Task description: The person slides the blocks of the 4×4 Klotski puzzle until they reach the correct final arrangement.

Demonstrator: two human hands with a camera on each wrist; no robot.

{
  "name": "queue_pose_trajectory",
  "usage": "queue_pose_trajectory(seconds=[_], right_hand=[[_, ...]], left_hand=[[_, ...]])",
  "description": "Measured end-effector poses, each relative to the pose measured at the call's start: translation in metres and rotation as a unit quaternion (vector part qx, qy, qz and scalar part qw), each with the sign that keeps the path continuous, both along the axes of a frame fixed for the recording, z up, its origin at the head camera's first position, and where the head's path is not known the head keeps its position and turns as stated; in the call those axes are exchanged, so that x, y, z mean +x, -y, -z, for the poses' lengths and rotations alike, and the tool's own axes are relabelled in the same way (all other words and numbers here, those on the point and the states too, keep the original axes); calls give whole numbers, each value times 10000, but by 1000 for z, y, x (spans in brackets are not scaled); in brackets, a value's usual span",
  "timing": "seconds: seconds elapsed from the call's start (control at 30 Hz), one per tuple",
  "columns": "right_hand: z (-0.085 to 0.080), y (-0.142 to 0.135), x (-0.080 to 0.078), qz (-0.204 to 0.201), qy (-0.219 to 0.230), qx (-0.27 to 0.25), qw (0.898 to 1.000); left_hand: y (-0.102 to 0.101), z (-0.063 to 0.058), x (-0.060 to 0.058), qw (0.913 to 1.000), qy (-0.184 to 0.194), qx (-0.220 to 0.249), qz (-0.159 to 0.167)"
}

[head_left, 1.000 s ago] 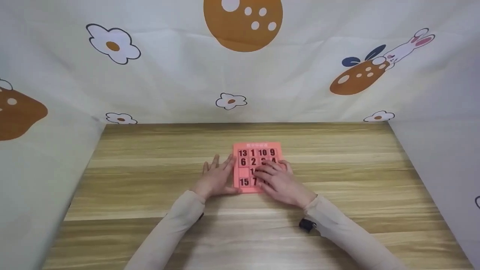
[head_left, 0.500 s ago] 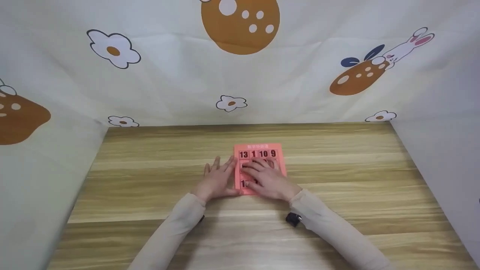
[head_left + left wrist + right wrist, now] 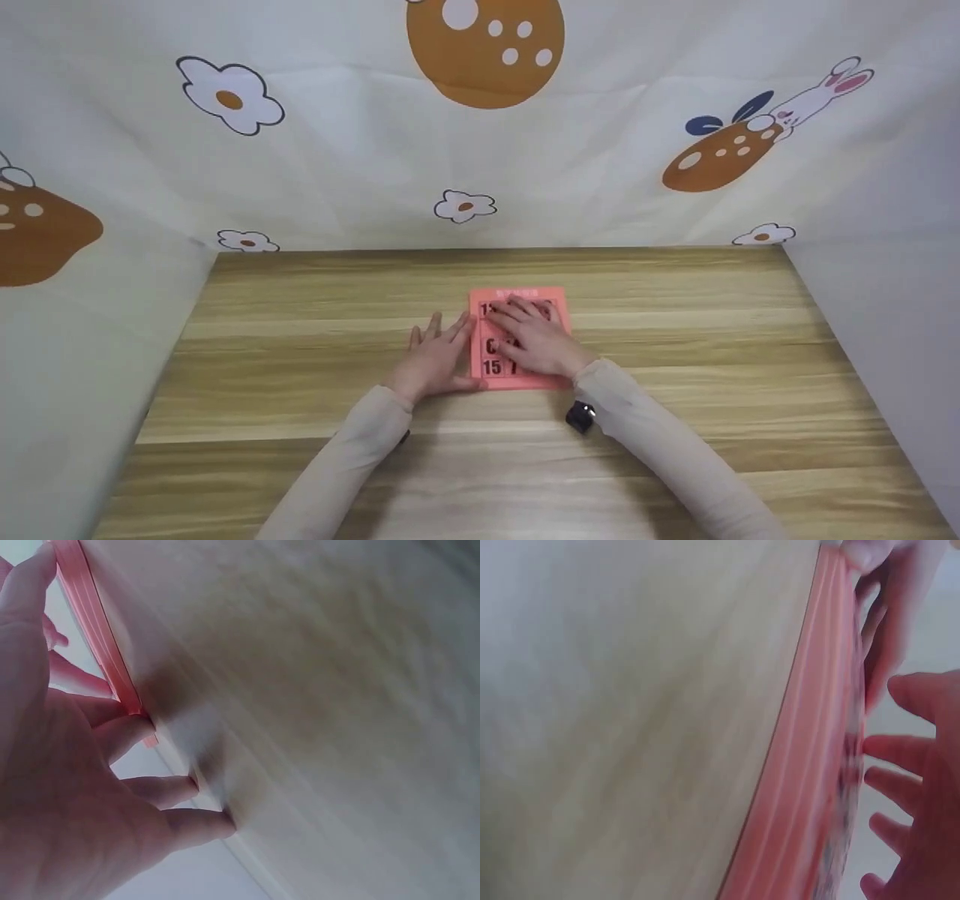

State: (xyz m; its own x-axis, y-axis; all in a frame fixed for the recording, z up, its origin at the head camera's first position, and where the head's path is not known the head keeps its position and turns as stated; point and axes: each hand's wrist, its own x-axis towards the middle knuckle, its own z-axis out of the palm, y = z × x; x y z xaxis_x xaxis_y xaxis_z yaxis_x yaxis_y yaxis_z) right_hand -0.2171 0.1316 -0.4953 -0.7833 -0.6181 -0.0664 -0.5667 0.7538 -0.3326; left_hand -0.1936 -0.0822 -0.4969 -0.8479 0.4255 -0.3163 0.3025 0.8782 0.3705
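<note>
A pink sliding number puzzle (image 3: pixel 475 343) lies on the table, its black-numbered tiles partly covered. My left hand (image 3: pixel 429 361) is spread along its left side, thumb at the near corner and index finger at the edge. In the left wrist view, other fingertips (image 3: pixel 217 823) rest on the tabletop beside the puzzle frame (image 3: pixel 101 630). Over the upper tiles lies my right hand (image 3: pixel 541 341), fingers extended and touching them. Tile 6 (image 3: pixel 491 346) sits in the third row above tile 15 (image 3: pixel 491 367), with a bare slot above the 6.
The wood-grain table (image 3: pixel 300 300) stretches around the puzzle on all sides. A pale cloth (image 3: pixel 337 150) printed with flowers and rabbits stands along the back and sides. A small black device (image 3: pixel 580 417) hangs under the right cuff.
Tile 6 has slid down one row into the formerly bare slot. My right hand has moved left and then up across the tiles. The left hand stays at the puzzle's edge.
</note>
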Motion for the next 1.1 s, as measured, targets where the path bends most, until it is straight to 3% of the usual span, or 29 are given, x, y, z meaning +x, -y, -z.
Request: queue_pose_trajectory(seconds=[0.27, 0.53, 0.63, 0.87, 1.1], right_hand=[[-5, -8, 12, -597, -235, 59, 9979], [-5, -15, 6, 253, -628, 18, 9977], [-3, -13, 3, 264, -484, 82, 9984], [-3, -4, -3, -178, 121, 242, 9995], [-4, -24, -6, -293, -491, -650, 9962]], left_hand=[[1, -2, 0, 10000, -66, 14, 47], [-1, -2, 0, 10000, 56, 47, -34], [-2, -2, 0, 10000, 62, 25, -48], [-1, -2, -1, 10000, 53, 0, -5], [0, -1, -1, 9999, 84, 106, -9]])
